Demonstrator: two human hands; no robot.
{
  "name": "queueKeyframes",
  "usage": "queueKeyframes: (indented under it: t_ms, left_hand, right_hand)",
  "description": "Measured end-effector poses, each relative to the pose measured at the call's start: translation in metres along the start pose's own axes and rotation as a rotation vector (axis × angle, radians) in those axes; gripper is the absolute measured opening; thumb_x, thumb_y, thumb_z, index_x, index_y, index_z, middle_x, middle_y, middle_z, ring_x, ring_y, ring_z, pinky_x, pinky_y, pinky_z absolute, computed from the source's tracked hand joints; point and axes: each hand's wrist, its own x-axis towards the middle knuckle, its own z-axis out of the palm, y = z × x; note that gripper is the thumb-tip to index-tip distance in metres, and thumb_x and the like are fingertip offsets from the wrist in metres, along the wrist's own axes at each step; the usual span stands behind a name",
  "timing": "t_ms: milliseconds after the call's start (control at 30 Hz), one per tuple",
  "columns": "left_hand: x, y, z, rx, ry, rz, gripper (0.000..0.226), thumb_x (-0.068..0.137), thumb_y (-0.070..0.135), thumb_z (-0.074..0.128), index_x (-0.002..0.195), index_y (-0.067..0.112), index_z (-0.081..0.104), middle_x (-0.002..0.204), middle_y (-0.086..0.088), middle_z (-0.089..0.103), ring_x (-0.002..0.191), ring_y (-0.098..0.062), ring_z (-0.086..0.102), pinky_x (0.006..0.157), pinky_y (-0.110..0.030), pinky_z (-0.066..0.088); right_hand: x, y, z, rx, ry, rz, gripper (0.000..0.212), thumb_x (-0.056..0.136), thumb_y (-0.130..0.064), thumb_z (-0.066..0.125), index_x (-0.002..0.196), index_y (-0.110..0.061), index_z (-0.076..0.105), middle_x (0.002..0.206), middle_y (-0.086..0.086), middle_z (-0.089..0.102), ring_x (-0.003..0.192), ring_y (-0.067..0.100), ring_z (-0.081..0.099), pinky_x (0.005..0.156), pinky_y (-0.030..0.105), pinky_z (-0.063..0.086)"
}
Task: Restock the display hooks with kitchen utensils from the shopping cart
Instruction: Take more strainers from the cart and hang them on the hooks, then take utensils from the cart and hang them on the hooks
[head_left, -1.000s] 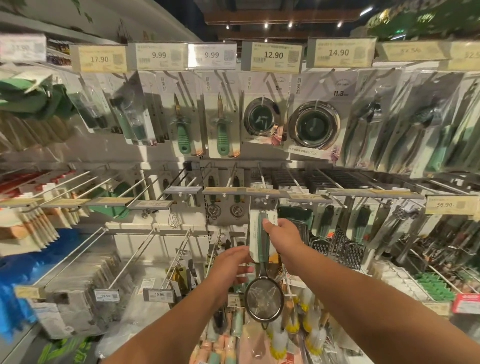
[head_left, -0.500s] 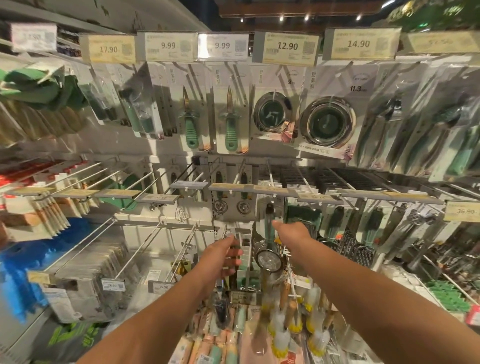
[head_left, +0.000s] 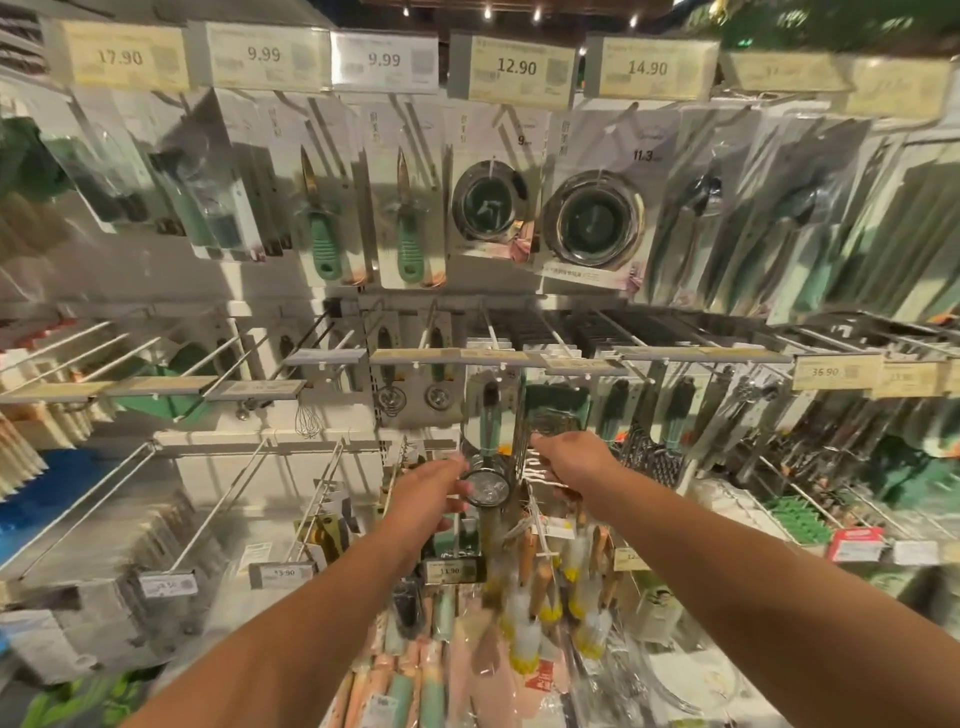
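head view, left to right: at nine o'clock bare white hooks (head_left: 104, 343) jut from the rack. just left of centre the left hand (head_left: 431, 491) reaches forward, its fingertips (head_left: 460, 488) touching the round mesh bowl of a packaged strainer (head_left: 488, 441); blur hides whether they curl round it, so i cannot tell its grasp. the strainer hangs upright at centre, green handle up, under the middle price rail (head_left: 447, 357). just to its right the right hand (head_left: 574, 460) has fingers bent toward the packet's edge, grip unclear. at twelve o'clock hang two packaged steel sink strainers (head_left: 592, 221). at six o'clock lie yellow-tipped brushes (head_left: 524, 623).
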Motion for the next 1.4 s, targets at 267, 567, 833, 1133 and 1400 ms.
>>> queueKeyframes:
  t_ms: [267, 567, 833, 1133, 1400]
  left_hand:
    - [-0.009, 0.004, 0.020, 0.056, -0.066, 0.016, 0.025, 0.105, 0.039, 0.056, 0.116, 0.021, 0.069, 0.107, -0.005, 0.076, 0.085, -0.017, 0.066, 0.078, -0.033, 0.050]
    - [-0.012, 0.010, 0.097, 0.200, -0.157, 0.050, 0.030, 0.105, 0.046, 0.055, 0.118, 0.022, 0.066, 0.107, 0.001, 0.073, 0.091, -0.015, 0.062, 0.084, -0.035, 0.049]
    - [-0.010, -0.012, 0.241, 0.298, -0.283, -0.001, 0.034, 0.102, 0.048, 0.058, 0.113, 0.018, 0.071, 0.091, 0.004, 0.072, 0.073, -0.011, 0.058, 0.060, -0.027, 0.042]
    - [-0.057, -0.067, 0.446, 0.447, -0.573, -0.014, 0.027, 0.100, 0.048, 0.062, 0.106, 0.023, 0.071, 0.086, 0.005, 0.072, 0.070, -0.011, 0.059, 0.059, -0.026, 0.043]
    - [-0.146, -0.135, 0.603, 0.621, -0.922, -0.023, 0.028, 0.103, 0.044, 0.058, 0.099, 0.019, 0.070, 0.088, -0.002, 0.069, 0.072, -0.016, 0.055, 0.060, -0.028, 0.041]
  right_hand:
    - [-0.022, 0.027, -0.010, 0.119, 0.011, 0.015, 0.035, 0.099, -0.043, 0.067, 0.099, -0.008, 0.063, 0.072, 0.006, 0.058, 0.059, 0.019, 0.050, 0.056, 0.031, 0.042]
    - [-0.058, 0.071, -0.065, 0.235, 0.054, -0.043, 0.034, 0.100, -0.038, 0.065, 0.107, -0.005, 0.064, 0.096, 0.014, 0.066, 0.078, 0.021, 0.058, 0.066, 0.032, 0.049]
    - [-0.068, 0.152, -0.170, 0.314, 0.228, 0.037, 0.026, 0.100, -0.035, 0.066, 0.095, -0.010, 0.058, 0.092, 0.011, 0.061, 0.070, 0.018, 0.055, 0.055, 0.022, 0.043]
    - [-0.127, 0.289, -0.303, 0.321, 0.513, 0.108, 0.025, 0.098, -0.035, 0.068, 0.104, -0.011, 0.066, 0.099, 0.010, 0.072, 0.079, 0.016, 0.062, 0.074, 0.034, 0.051]
    - [-0.213, 0.419, -0.396, 0.530, 0.919, 0.349, 0.017, 0.095, -0.034, 0.070, 0.088, -0.020, 0.063, 0.083, 0.004, 0.066, 0.068, 0.017, 0.058, 0.064, 0.029, 0.045]
